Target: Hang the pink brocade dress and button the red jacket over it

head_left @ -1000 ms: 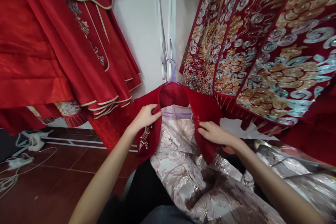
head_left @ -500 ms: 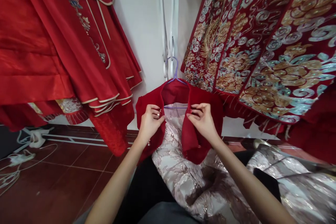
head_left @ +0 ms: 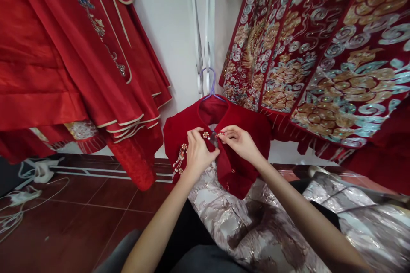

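A short red velvet jacket [head_left: 250,136] hangs on a purple hanger [head_left: 212,82] in front of me, over a shiny pale patterned dress [head_left: 221,209]. My left hand [head_left: 200,151] is closed on the jacket's left front edge, beside a small jewelled ornament [head_left: 206,135] near the collar. With thumb and fingers pinched, my right hand [head_left: 238,141] grips the opposite front edge just below the neckline. The two edges are close together at the top and part lower down. A beaded tassel brooch [head_left: 180,158] sits on the jacket's left side.
Red garments with pale piping [head_left: 128,72] hang at the left. An embroidered red garment [head_left: 307,64] with fringe hangs at the right. White straps [head_left: 207,21] run down the wall. White cables [head_left: 19,204] lie on the tiled floor, and more pale fabric [head_left: 361,217] spreads at right.
Both hands have moved inward, bringing the jacket's front edges from apart to nearly meeting at the neck. The ornament near the collar and the tassel brooch now show more fully.
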The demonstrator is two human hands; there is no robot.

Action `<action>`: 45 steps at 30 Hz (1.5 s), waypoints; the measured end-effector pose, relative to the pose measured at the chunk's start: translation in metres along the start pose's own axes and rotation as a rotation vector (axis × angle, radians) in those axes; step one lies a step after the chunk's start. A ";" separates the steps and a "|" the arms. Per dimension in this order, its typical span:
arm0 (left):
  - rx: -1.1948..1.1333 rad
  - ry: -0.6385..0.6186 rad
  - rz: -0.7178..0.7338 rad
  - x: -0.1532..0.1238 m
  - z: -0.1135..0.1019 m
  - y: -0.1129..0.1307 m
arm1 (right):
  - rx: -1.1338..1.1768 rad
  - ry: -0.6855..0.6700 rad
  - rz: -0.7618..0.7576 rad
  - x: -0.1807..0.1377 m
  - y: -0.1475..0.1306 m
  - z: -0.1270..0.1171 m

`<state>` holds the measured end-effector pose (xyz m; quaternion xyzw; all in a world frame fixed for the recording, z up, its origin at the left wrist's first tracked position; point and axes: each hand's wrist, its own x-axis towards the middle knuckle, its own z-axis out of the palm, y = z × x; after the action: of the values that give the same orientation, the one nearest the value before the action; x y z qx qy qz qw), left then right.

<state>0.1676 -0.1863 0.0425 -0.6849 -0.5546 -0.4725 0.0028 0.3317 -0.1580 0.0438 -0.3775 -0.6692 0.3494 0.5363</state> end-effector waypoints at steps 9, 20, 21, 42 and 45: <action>-0.234 -0.071 -0.115 0.002 0.007 -0.018 | -0.060 -0.053 -0.053 0.000 -0.007 -0.003; -0.454 -0.039 -0.226 0.006 0.004 -0.017 | -0.085 -0.119 -0.116 0.000 -0.014 0.008; -0.440 -0.050 -0.217 0.005 0.003 -0.016 | -0.087 -0.114 -0.126 0.000 -0.014 0.009; -0.050 -0.278 0.167 0.019 -0.023 0.000 | -0.088 -0.041 -0.114 0.008 -0.014 0.009; -0.048 -0.277 0.179 0.020 -0.021 0.001 | -0.110 -0.024 -0.115 0.008 -0.013 0.010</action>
<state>0.1532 -0.1828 0.0673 -0.7900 -0.4750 -0.3847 -0.0481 0.3194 -0.1574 0.0571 -0.3632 -0.7144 0.2852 0.5257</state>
